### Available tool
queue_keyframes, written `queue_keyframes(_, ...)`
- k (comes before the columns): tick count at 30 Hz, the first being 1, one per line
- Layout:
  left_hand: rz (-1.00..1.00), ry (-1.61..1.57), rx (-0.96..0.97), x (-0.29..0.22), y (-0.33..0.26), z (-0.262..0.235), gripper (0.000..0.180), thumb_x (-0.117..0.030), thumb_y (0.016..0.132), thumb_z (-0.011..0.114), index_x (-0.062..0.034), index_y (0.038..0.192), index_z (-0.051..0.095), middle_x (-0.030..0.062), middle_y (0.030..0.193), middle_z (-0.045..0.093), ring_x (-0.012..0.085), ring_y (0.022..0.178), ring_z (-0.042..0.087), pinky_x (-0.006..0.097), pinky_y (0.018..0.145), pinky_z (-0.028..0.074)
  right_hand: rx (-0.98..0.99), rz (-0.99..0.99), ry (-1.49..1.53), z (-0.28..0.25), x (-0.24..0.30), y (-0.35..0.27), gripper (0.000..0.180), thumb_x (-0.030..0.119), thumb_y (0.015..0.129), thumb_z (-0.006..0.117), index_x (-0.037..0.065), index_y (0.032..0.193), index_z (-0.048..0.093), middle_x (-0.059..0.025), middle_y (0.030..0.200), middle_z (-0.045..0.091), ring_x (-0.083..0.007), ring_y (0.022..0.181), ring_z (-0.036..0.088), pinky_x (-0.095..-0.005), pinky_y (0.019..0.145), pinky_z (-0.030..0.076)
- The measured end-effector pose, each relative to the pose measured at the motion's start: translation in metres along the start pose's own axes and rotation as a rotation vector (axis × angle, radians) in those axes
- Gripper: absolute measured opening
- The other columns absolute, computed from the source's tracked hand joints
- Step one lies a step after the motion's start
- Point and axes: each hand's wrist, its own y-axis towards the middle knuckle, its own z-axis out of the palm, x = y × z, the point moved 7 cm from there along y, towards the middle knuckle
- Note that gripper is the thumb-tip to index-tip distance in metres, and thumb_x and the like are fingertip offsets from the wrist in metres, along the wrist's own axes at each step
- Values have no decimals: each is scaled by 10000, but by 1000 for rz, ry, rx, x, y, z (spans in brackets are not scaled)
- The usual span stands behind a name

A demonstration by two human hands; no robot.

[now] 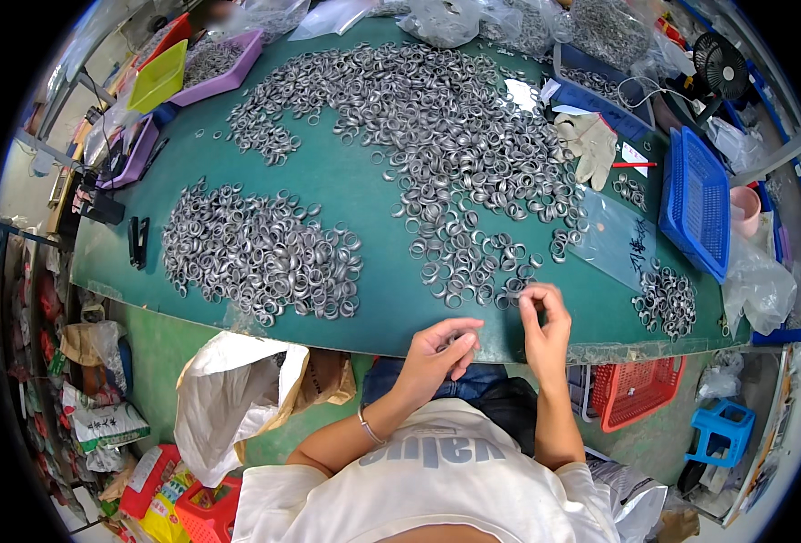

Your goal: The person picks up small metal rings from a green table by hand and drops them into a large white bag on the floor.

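Note:
Small grey metal rings lie in a broad heap (473, 145) over the middle and far part of the green table (364, 190). A second pile of rings (256, 253) lies to the left, and a smaller pile (666, 300) at the right. My left hand (438, 360) is curled at the table's near edge, with grey rings partly showing between its fingers and thumb. My right hand (546, 326) is beside the near tip of the heap, thumb and forefinger bent together by the nearest rings. What its fingertips hold, if anything, is too small to make out.
Blue baskets (696, 204), a work glove (589, 145), a red pen (634, 165) and a clear plastic bag (613, 235) lie to the right. A black tool (138, 242) is at the left. Below the edge stand an open white sack (228, 398) and a red basket (636, 394).

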Motion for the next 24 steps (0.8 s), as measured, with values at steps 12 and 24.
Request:
queue_keyframes(12, -110, -89, -32, 3, 1, -2, 208, -90, 949, 519, 20, 1099, 613, 65, 813, 603, 93, 626, 516, 215, 472, 379, 103, -312, -596, 17, 27, -5, 162, 96, 706, 768, 40, 823, 670, -78, 843, 614, -265, 812, 537, -374, 736, 392)
queue_keyframes(24, -94, -202, -27, 1, 5, 7, 238, -62, 923, 537, 5, 1149, 576, 33, 834, 583, 111, 746, 552, 250, 617, 445, 107, -5, -112, 27, 3, -27, 66, 8, 791, 648, 18, 807, 586, -117, 880, 544, -285, 838, 522, -359, 771, 387)
